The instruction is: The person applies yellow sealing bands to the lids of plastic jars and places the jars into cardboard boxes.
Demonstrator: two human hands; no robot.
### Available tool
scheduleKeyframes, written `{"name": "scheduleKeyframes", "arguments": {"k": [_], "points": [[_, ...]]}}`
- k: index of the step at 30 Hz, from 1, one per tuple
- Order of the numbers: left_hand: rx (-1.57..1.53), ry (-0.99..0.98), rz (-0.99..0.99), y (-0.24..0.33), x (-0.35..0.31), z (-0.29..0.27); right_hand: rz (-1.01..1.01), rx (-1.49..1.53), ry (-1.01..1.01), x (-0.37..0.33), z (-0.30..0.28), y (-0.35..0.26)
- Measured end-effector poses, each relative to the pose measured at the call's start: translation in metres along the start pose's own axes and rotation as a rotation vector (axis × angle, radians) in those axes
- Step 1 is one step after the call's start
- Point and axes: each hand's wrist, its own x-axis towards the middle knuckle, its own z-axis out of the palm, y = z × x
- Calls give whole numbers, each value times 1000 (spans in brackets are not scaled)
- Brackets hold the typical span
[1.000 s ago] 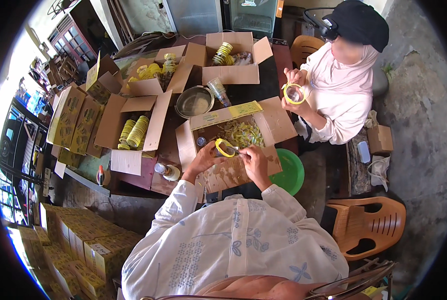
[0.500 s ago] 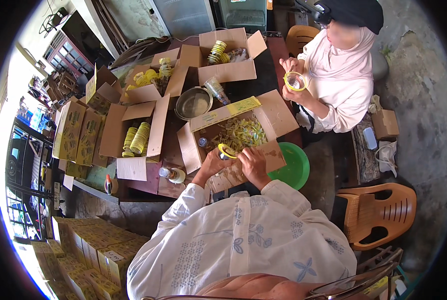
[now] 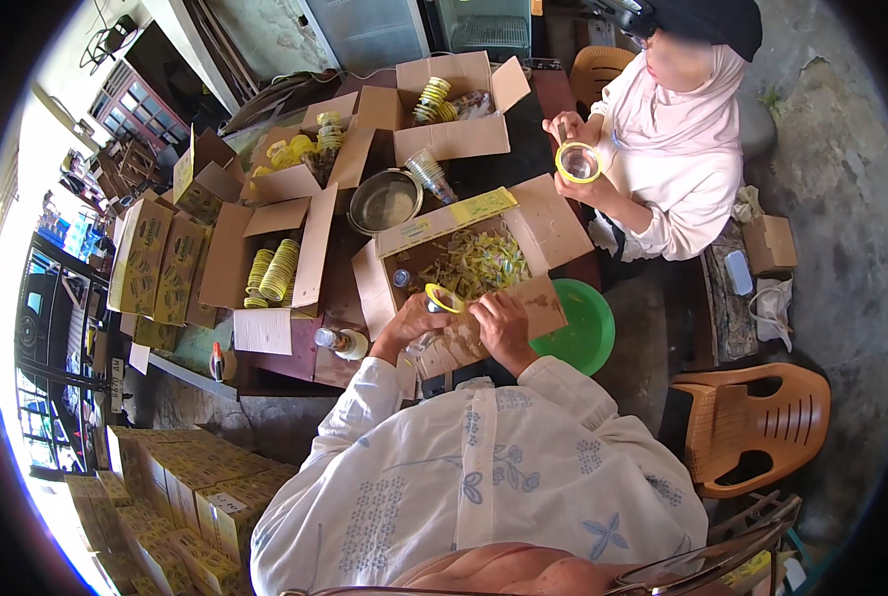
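At centre frame, the left hand (image 3: 411, 322) grasps a yellow-rimmed cup (image 3: 445, 298), seemingly unfinished, the right hand (image 3: 502, 328) at its rim, grip unclear; left of centre, boxed stacks of yellow-rimmed cups (image 3: 279, 272) may be done or waiting.

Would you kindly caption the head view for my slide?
Left hand holds a yellow-rimmed cup, right hand beside it, near an open carton.

Near right, orange plastic chair (image 3: 727, 429) standing on grey, patchy concrete floor (image 3: 841, 238). Farther along right, worn bench (image 3: 734, 333) with pale blue box (image 3: 737, 273) on it; small brown carton (image 3: 770, 245) and crumpled white cloth (image 3: 772, 310) just beside. Far side, second orange chair (image 3: 595, 74), glass-fronted fridge (image 3: 484, 28). Left, dark vehicle (image 3: 52, 328). Near left, stacked yellow cartons (image 3: 156, 462).
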Motion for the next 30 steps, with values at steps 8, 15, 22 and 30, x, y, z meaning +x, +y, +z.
{"name": "scheduleKeyframes", "arguments": {"k": [8,15,22,30], "points": [[-60,54,47,-2,6,6,484,440,27,0,20,14],[467,230,159,12,-2,11,366,354,21,-3,0,12],[411,199,159,2,1,12,52,62,15,1,-6,3],[-23,43,38,-16,2,20,270,306,57,-6,12,6]]}}
